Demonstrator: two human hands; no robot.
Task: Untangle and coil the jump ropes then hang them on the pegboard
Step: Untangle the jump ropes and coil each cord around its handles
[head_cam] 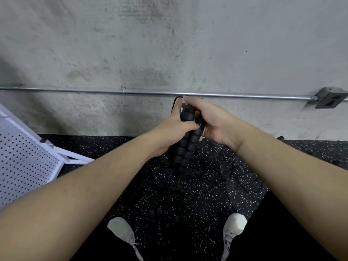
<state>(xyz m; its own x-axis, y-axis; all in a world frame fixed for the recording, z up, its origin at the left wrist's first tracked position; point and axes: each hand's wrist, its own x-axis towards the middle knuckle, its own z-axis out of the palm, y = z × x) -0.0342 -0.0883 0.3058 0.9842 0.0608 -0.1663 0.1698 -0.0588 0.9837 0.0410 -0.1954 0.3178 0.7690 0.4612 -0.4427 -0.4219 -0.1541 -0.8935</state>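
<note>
Black ribbed handles (185,140) side by side, clenched by left hand (174,127) and right hand (212,121), long axis downward, cords trailing below the grip to the floor (188,204).

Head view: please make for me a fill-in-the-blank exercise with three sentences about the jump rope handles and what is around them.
1. Both hands hold two black jump rope ____ together.
2. The white pegboard leans at the ____ edge of the view.
3. The metal conduit on the concrete wall ends at an electrical ____.

Missing words: handles; left; outlet
</note>
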